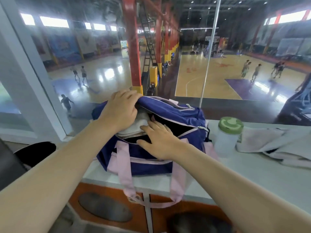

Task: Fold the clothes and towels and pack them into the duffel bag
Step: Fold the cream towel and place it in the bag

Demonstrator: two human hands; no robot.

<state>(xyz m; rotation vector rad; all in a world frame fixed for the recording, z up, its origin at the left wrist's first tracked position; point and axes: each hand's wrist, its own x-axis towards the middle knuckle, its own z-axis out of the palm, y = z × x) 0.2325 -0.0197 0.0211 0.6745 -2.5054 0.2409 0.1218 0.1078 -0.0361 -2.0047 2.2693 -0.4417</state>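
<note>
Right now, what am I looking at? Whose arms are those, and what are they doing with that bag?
The picture comes from a camera worn on a person's head, looking down, so the two arms are that person's own. The left hand grips the blue flap of a blue and pink duffel bag and holds it open. The right hand lies flat, pressing a folded white towel into the bag. The bag sits on a pale ledge by a big window. Beside it stand a bottle with a green lid and a crumpled pinkish cloth, not packed yet. Through the glass, far below, people are on sports courts.
</note>
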